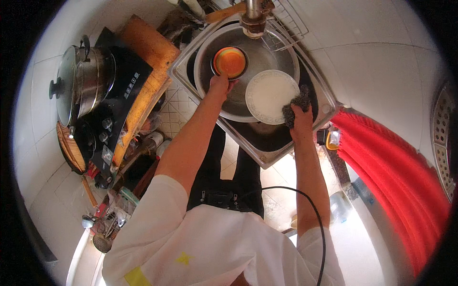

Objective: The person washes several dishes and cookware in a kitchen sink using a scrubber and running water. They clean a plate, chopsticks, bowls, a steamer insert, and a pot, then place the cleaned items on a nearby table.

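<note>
My left hand point(220, 87) grips the near rim of a small bowl point(230, 62) with an orange inside and a dark outer edge. It is held over the large metal basin point(243, 115) in the sink. In my right hand point(302, 118) is a dark mesh scouring pad point(290, 113), pressed against the right edge of a white plate point(272, 95) with a patterned rim. The plate overlaps the basin's right side. Whether my right fingers also hold the plate from below is hidden.
A faucet point(253, 21) hangs over the far side of the stainless steel sink point(266, 159). Beside it is a wire rack point(286, 25). On the left, a lidded steel pot point(87, 77) stands on a black glass cooktop point(134, 64). A red curtain point(386, 171) hangs at right.
</note>
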Tool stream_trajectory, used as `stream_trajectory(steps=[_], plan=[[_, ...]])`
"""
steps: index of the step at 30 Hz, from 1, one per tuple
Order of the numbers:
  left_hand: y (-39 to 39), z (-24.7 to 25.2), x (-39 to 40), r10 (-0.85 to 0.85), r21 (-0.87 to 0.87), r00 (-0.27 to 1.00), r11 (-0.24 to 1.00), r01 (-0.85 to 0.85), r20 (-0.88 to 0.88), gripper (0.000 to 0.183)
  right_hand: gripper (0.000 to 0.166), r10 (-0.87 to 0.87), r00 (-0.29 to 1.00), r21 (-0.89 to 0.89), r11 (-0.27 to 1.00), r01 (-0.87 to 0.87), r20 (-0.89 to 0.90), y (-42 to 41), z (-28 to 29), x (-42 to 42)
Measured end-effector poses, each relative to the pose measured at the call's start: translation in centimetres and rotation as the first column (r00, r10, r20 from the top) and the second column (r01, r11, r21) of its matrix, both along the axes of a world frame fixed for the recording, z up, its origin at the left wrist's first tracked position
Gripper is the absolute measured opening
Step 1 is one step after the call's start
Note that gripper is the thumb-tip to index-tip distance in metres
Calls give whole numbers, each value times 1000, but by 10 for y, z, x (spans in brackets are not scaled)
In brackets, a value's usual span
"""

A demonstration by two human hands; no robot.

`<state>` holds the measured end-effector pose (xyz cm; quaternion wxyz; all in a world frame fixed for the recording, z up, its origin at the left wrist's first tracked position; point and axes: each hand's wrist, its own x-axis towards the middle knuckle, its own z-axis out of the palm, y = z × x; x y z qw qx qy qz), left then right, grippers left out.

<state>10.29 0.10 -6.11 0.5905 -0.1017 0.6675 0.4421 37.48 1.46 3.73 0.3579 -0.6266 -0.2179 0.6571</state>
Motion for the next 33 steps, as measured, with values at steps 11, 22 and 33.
stream_trajectory(steps=[11,22,33], plan=[[-20,66,0,-90,49,990,995,85,113,45,48,-56,980,9,998,59,-189,6,6,-35],[-71,101,3,-308,282,941,899,336,-138,36,62,371,917,21,926,-378,145,17,-21,-91],[-75,97,8,-200,310,979,929,204,-44,32,63,453,552,57,735,-676,700,61,-27,-119]])
